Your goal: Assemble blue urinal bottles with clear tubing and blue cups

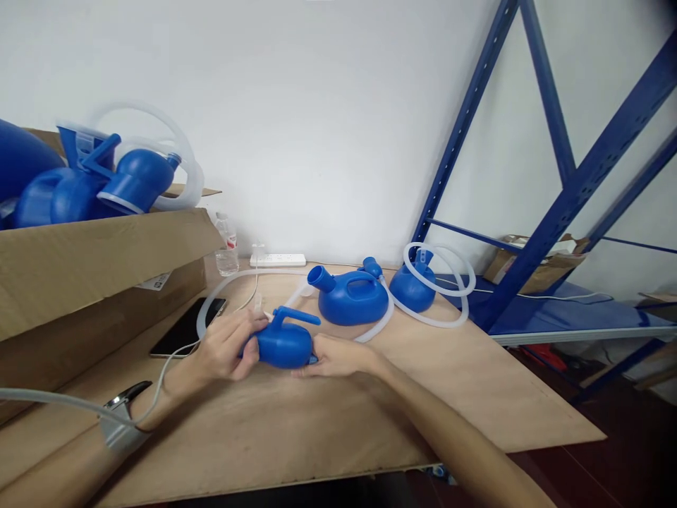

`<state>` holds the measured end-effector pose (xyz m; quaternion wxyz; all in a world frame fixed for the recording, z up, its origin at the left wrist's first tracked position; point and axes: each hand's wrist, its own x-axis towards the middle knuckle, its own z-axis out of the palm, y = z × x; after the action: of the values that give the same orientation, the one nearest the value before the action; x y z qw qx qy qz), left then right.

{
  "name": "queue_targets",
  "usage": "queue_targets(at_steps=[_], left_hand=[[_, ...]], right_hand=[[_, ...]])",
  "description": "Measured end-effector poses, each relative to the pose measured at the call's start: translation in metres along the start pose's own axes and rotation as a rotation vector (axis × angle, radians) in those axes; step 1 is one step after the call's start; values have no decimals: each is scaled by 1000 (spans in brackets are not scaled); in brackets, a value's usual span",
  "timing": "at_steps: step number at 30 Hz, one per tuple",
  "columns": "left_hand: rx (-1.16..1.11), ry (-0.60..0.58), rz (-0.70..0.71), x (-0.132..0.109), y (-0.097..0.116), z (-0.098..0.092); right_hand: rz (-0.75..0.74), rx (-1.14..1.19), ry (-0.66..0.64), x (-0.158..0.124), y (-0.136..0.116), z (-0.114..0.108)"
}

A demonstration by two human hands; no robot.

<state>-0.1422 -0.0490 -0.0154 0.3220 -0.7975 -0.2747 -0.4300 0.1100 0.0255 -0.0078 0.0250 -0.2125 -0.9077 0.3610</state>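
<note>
Two ends offer the surest holds on the blue piece (285, 347), which is between the person's hands, over the table (502, 388). It looks like hollow moulded plastic, so it should be light, stiff and hard to break, though its smooth, round belly could slip under the fingers; the straight handle (300, 316), rising above the grip, would likely serve as a third hold. The left hand (227, 344) has its fingers and thumb bent in around the left end, spread no wider than that end. The right hand (338, 355) pinches the narrower right end, its fingers drawn close about it; what lies hidden inside that palm cannot be told. Just beyond the grip stands a jug (352, 305), with a second jug (410, 291) farther off to the right and a pale hose (447, 325) looping about it. Left of the grip lie a phone (183, 330) and, past it, a box (106, 257) of blue parts (145, 176).
</note>
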Motion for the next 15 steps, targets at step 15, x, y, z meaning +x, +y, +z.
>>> queue_targets(at_steps=[15], left_hand=[[256,-91,-117,19,-2,-9]], right_hand=[[136,-708,264,1,-9,-3]])
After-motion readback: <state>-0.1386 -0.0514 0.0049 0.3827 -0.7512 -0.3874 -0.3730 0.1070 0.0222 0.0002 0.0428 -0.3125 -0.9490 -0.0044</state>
